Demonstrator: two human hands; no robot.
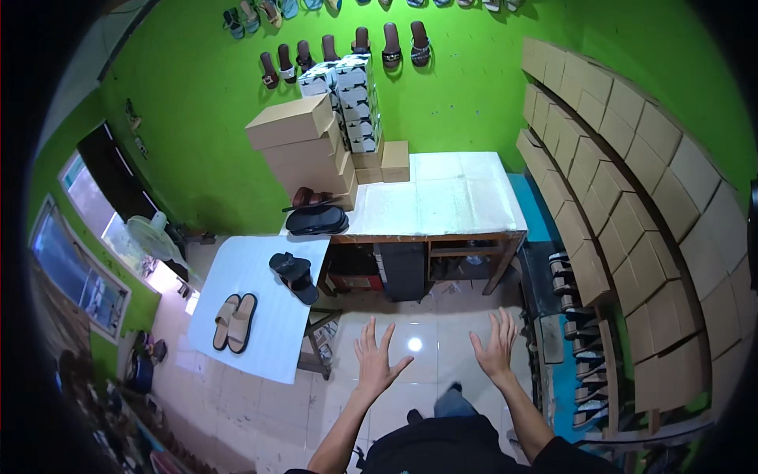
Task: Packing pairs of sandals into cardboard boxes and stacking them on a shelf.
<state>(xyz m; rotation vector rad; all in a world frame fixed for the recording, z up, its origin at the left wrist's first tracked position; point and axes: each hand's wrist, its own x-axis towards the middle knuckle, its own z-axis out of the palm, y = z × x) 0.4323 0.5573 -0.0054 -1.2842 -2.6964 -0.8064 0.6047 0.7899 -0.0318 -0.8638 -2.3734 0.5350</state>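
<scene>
Both my hands are held out in the air over the tiled floor, with nothing in them. My left hand [377, 355] has its fingers spread and is nearest to the small white table [260, 268] on the left. Apart from it, my right hand [496, 346] is open too, closer to the shelves on the right. On the small table lie a pair of beige slide sandals [236, 323] and, farther back, a pair of black sandals [294, 276]. More dark sandals [317, 220] lie at the left front corner of the larger white table [442, 189].
Brown cardboard boxes [296, 142] and patterned white boxes [359, 103] are stacked on the larger table. Shelves of cardboard boxes [624, 205] line the right side, with a row of shoes [588, 363] below. Sandals [391, 46] hang on the green wall. A fan [150, 237] stands at left.
</scene>
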